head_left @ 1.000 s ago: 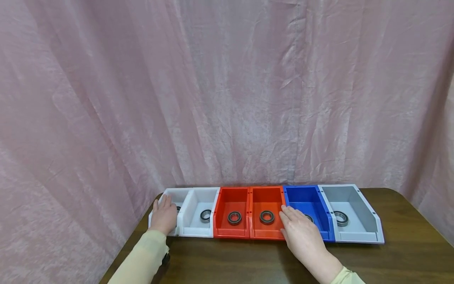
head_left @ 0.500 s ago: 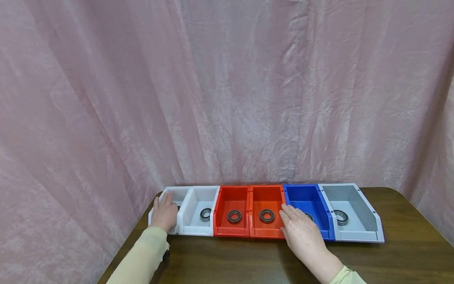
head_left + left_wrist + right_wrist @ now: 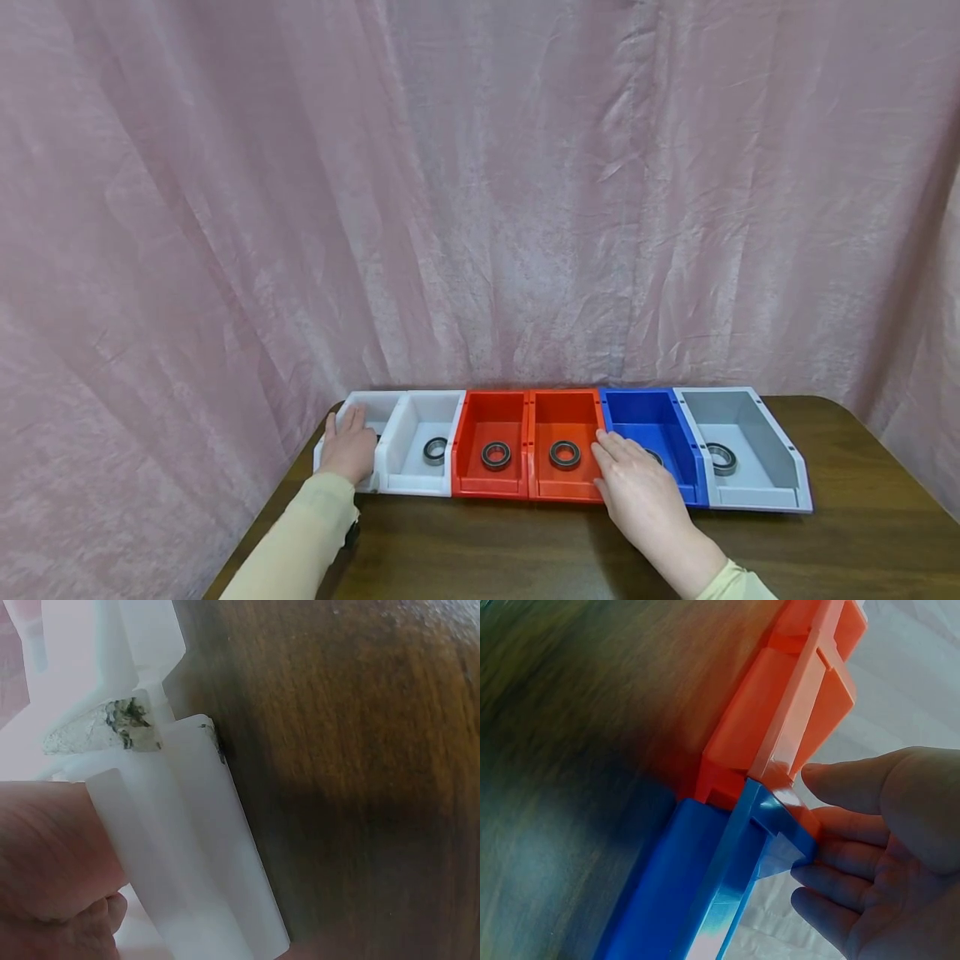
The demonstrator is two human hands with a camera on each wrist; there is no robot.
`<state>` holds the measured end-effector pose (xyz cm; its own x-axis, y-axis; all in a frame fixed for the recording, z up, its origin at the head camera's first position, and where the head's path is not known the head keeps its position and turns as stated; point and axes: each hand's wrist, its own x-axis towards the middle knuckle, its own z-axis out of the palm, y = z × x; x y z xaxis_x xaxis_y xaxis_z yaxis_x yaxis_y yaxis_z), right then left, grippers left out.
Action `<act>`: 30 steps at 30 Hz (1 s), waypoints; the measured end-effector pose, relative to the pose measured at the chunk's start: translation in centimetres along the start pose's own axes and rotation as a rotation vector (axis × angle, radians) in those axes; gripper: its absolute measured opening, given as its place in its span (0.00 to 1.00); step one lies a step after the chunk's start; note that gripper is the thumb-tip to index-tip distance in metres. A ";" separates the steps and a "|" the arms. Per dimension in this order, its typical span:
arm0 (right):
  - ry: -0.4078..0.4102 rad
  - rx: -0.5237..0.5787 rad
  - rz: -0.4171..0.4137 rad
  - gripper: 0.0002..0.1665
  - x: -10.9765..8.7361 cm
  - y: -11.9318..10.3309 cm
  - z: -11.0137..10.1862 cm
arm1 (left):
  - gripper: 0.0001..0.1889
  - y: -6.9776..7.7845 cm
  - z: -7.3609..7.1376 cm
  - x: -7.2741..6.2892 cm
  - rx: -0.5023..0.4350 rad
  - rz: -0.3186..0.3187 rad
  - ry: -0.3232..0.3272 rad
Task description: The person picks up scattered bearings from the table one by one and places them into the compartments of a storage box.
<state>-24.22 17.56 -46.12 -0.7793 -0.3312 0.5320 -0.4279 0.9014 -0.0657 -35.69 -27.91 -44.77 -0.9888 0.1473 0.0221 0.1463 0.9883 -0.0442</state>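
My left hand (image 3: 348, 450) reaches into the leftmost white bin (image 3: 384, 402), its fingers extended toward the back wall. A dark sliver of a bearing (image 3: 378, 438) shows beside it; the rest is hidden. In the left wrist view, part of the hand (image 3: 56, 855) is inside the bin, behind its white front lip (image 3: 195, 847). With fingers straight, my right hand (image 3: 645, 492) lies over the meeting walls of the orange-red bin (image 3: 562, 410) and the blue bin (image 3: 637, 408). In the right wrist view, its thumb and fingers are at that corner, holding no loose object.
Bearings lie in the second white bin (image 3: 431, 408), the red bin (image 3: 495, 412), the orange-red bin, the blue bin and the grey bin (image 3: 716, 407). The bins stand side by side on a brown wooden table (image 3: 480, 542), before a pink curtain (image 3: 480, 208).
The left fingers have shifted slightly inside the white bin, covering a little more of its bearing. My right hand keeps its place. The row of bins sits slightly higher in the head view.
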 end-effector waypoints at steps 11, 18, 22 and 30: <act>-0.041 0.091 0.013 0.30 0.0 1.3 -0.7 | 0.19 0.5 -0.7 0.0 -0.002 0.017 0.071; -0.102 0.070 0.014 0.41 -0.6 2.0 -0.7 | 0.19 1.6 -1.2 -0.8 -0.061 0.004 0.177; -0.093 0.061 0.039 0.46 -1.0 2.1 -0.8 | 0.20 2.7 -1.7 -1.6 -0.100 0.026 0.259; -0.103 0.046 0.072 0.47 -1.7 2.2 -1.5 | 0.21 5.5 -2.7 -4.0 -0.052 0.111 0.378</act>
<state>-23.16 20.53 -45.85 -0.8505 -0.2953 0.4353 -0.3881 0.9108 -0.1405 -30.86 -22.98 -42.37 -0.8882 0.2481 0.3868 0.2624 0.9648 -0.0165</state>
